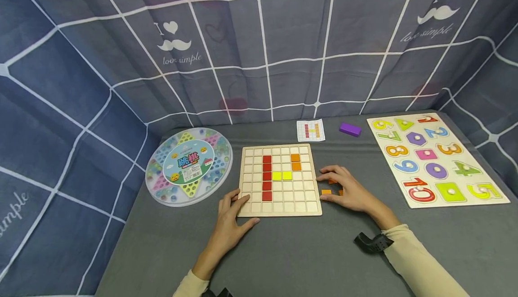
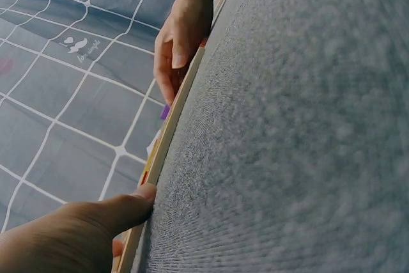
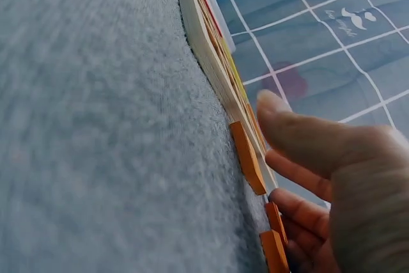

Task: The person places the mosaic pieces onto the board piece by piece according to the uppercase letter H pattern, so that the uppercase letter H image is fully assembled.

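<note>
A square wooden grid board [image 1: 291, 198] lies on the grey cloth. On it are a column of red tiles [image 1: 267, 175], two yellow tiles [image 1: 282, 175] side by side and two orange tiles [image 1: 296, 162] at upper right. My left hand [image 1: 228, 220] spans the board's front left corner, thumb along the front edge and fingers at the left edge. Over loose orange tiles [image 1: 326, 192] beside the board's right edge is my right hand [image 1: 348, 189], thumb and fingers apart. In the right wrist view, several orange tiles [image 3: 248, 158] lie below the thumb, partly hidden by the fingers.
Behind the board lie a small pattern card [image 1: 310, 130] and a purple block [image 1: 350, 129]. A round Chinese checkers set [image 1: 220, 171] is at left, and a number and shape puzzle board [image 1: 384, 130] at right. A grid-patterned curtain [image 1: 291, 81] hangs behind the table.
</note>
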Available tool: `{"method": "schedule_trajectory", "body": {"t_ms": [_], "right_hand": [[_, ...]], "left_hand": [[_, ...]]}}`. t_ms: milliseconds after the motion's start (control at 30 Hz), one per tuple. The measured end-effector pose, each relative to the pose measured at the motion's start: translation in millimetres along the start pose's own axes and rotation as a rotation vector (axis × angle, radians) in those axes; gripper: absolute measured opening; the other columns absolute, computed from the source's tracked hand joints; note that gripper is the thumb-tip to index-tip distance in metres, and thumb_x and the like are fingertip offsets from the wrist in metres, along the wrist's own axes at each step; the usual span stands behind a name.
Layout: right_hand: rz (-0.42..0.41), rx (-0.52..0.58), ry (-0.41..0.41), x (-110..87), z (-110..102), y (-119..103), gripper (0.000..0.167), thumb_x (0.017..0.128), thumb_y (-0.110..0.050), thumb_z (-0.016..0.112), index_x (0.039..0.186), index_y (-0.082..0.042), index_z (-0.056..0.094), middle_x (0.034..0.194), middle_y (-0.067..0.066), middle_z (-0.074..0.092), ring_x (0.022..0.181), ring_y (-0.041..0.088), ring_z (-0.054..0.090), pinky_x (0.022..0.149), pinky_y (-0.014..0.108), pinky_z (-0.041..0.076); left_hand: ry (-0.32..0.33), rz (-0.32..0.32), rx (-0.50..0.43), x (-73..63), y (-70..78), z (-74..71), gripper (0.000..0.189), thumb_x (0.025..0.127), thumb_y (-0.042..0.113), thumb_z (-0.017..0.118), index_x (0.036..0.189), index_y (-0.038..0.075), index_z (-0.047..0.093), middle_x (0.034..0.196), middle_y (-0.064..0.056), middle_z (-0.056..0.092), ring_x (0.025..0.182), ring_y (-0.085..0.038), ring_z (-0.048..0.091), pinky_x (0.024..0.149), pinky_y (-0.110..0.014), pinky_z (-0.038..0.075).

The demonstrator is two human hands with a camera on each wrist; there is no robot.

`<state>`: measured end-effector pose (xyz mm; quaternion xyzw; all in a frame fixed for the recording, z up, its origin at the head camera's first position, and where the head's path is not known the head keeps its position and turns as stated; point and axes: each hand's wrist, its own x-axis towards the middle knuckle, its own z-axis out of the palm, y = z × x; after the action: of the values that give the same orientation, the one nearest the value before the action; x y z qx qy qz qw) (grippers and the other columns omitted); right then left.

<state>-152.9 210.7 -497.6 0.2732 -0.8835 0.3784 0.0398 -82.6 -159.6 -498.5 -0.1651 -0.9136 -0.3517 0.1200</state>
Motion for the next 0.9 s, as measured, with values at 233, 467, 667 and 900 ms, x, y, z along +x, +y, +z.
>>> {"method": "schedule_trajectory", "body": {"t_ms": [233, 467, 667, 900], "right_hand": [[0.012, 0.008, -0.097, -0.6, -7.6, -0.3, 0.050, 0.075, -0.032, 0.086, 0.120, -0.021, 0.066, 0.140, 0.005, 0.049, 0.126, 0.023, 0.040, 0.098, 0.043, 0.037], [-0.002, 0.023, -0.090, -1.8, -10.7, 3.5, 0.040, 0.075, -0.028, 0.086, 0.110, -0.023, 0.067, 0.137, 0.005, 0.051, 0.128, 0.025, 0.040, 0.101, 0.039, 0.033], [0.011, 0.043, -0.069, -1.6, -10.2, 6.9, 0.031, 0.074, -0.028, 0.087, 0.097, -0.026, 0.066, 0.128, 0.002, 0.053, 0.130, 0.028, 0.042, 0.101, 0.040, 0.033], [0.035, 0.068, -0.077, -0.7, -9.3, 8.8, 0.029, 0.073, -0.029, 0.087, 0.091, -0.030, 0.063, 0.125, 0.001, 0.053, 0.133, 0.030, 0.041, 0.101, 0.048, 0.032]], "left_hand": [[0.001, -0.011, 0.013, -0.6, 0.6, 0.1, 0.067, 0.073, 0.028, 0.087, 0.132, 0.009, 0.061, 0.144, -0.018, 0.042, 0.120, -0.031, 0.042, 0.094, -0.051, 0.042], [0.002, -0.005, 0.012, 0.6, 2.1, 0.3, 0.066, 0.074, 0.028, 0.087, 0.132, 0.009, 0.061, 0.144, -0.018, 0.043, 0.120, -0.031, 0.041, 0.094, -0.051, 0.042], [-0.009, -0.009, 0.002, 1.4, 2.0, -0.1, 0.066, 0.074, 0.028, 0.087, 0.132, 0.009, 0.061, 0.145, -0.018, 0.042, 0.120, -0.030, 0.041, 0.094, -0.051, 0.042], [-0.010, -0.015, 0.004, 0.8, 1.9, -0.2, 0.066, 0.074, 0.027, 0.087, 0.131, 0.009, 0.061, 0.144, -0.019, 0.042, 0.120, -0.031, 0.041, 0.094, -0.052, 0.041]]}}
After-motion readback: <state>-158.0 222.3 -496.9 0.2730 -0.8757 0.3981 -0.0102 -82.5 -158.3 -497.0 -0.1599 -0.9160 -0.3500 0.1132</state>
